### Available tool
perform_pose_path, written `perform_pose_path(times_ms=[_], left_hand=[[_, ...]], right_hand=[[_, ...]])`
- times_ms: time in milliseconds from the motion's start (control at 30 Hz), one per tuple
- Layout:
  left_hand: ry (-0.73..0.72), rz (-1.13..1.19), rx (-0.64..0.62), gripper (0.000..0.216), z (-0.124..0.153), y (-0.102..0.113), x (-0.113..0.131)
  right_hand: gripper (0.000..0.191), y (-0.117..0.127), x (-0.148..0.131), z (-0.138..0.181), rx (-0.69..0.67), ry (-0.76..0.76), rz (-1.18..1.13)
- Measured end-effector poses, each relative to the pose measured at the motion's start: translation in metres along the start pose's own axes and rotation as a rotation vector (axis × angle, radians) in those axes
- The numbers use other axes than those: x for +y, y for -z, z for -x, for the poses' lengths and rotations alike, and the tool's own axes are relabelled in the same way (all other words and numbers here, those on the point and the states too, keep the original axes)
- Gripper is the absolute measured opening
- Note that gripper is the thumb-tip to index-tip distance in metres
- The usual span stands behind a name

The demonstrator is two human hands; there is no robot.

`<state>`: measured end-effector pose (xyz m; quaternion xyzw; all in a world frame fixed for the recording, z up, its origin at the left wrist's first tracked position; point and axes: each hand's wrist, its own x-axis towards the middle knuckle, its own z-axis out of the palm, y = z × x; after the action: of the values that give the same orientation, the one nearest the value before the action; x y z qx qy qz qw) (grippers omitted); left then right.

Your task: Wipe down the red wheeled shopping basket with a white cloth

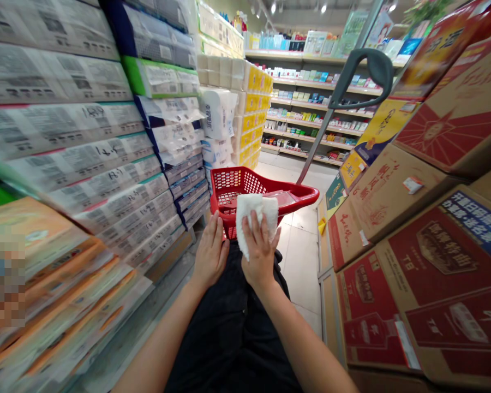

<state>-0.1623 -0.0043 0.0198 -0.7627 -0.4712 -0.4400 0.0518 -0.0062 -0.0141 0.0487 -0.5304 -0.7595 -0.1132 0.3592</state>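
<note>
In front of me stands a red plastic shopping basket with a perforated wall and a long grey pull handle. My right hand holds a white cloth over the basket's near rim, its fingers spread across the fabric. The cloth hides part of the rim and the inside. My left hand rests at the near left corner of the basket, fingers stretched out and lying close together. Whether those fingertips grip the rim or only touch it is hard to see.
Packs of tissue paper are stacked high along the left, with orange packs lower down. Cardboard cartons line the right side. Beyond the pale tiled floor, shelves of small boxed goods stand at the back.
</note>
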Motion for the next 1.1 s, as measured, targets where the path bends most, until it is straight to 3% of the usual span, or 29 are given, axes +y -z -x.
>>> perform_pose_path(times_ms=[100, 167, 333, 533, 633, 900, 1000, 1100], left_hand=[[-0.043, -0.006, -0.005, 0.068, 0.001, 0.001, -0.004], [-0.049, -0.010, -0.016, 0.067, 0.002, 0.001, -0.005], [0.010, -0.015, -0.026, 0.067, 0.000, 0.002, 0.000], [0.035, 0.020, -0.029, 0.067, -0.002, 0.003, 0.004], [0.030, 0.014, -0.011, 0.068, -0.001, 0.001, 0.004], [-0.042, -0.015, 0.008, 0.068, 0.005, -0.003, -0.006], [-0.047, -0.028, -0.006, 0.066, 0.005, -0.001, -0.007], [-0.010, -0.016, -0.013, 0.066, 0.002, 0.001, -0.003]], right_hand=[[0.064, -0.003, -0.023, 0.000, -0.030, 0.096, -0.057], [0.062, -0.004, -0.024, -0.001, -0.039, 0.124, -0.063], [0.065, 0.001, 0.015, 0.003, -0.028, 0.157, -0.022], [0.072, 0.014, 0.061, 0.005, -0.003, -0.033, 0.061], [0.073, 0.015, 0.052, 0.005, -0.002, -0.050, 0.043], [0.062, -0.003, -0.023, -0.001, -0.051, 0.124, -0.103], [0.060, -0.003, -0.019, -0.003, -0.049, 0.160, -0.102], [0.062, 0.001, 0.007, -0.001, -0.031, 0.198, -0.059]])
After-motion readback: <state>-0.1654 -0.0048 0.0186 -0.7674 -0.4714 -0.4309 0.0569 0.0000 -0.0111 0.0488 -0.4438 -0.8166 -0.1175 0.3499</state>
